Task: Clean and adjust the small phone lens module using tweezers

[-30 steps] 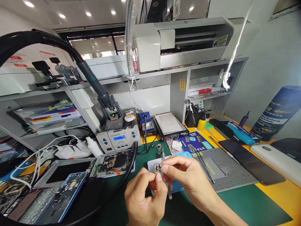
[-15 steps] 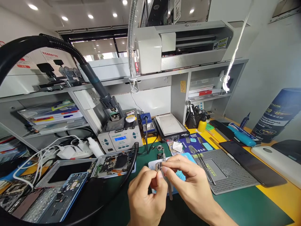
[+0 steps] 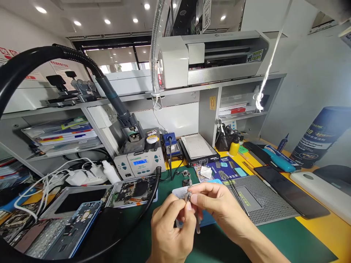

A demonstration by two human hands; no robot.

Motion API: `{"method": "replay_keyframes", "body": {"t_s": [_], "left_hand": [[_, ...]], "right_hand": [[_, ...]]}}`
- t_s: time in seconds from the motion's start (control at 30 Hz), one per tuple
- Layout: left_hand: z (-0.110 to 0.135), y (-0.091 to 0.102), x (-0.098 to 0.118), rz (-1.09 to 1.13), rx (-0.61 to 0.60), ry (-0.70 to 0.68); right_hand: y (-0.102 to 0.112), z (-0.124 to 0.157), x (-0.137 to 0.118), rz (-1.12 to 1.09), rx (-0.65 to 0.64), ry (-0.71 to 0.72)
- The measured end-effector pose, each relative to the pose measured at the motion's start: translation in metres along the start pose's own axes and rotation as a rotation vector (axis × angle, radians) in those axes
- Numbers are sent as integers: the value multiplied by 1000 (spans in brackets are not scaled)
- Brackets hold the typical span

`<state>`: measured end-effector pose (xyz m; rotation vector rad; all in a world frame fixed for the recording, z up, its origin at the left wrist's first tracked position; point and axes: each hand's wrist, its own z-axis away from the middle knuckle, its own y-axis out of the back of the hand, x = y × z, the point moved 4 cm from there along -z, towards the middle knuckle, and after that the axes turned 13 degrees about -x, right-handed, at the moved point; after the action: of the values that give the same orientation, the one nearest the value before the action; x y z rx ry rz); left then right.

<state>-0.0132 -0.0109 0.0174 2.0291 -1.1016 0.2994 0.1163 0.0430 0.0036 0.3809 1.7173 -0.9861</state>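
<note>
Both hands meet over the green mat [image 3: 274, 237] on the desk [image 3: 326, 228]. The left hand [image 3: 168, 230] and right hand [image 3: 216, 208] each have a fingertip grip clamped on a small metal part [image 3: 188, 197], held in the air just above a white card [image 3: 179, 191]. A thin tool [image 3: 197, 223] hangs below the right fingers, and the opened phone [image 3: 131, 190] lies well to the left.

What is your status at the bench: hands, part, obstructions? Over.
Left hand and right hand both pinching the small metal part above the green mat. Thin metal tool hangs below them. Black hose loops to the left, apart from hands.
</note>
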Motion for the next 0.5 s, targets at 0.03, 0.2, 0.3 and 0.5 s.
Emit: {"method": "replay_keyframes", "body": {"t_s": [0.03, 0.2, 0.3, 0.5], "left_hand": [[0, 0, 0, 0, -16, 5], [0, 0, 0, 4, -36, 6], [0, 0, 0, 11, -18, 3], [-2, 2, -1, 50, 8, 66]], "right_hand": [[0, 0, -1, -12, -7, -2], [-2, 0, -2, -1, -17, -9], [-2, -1, -2, 33, -6, -11], [1, -2, 1, 0, 66, -11]]}}
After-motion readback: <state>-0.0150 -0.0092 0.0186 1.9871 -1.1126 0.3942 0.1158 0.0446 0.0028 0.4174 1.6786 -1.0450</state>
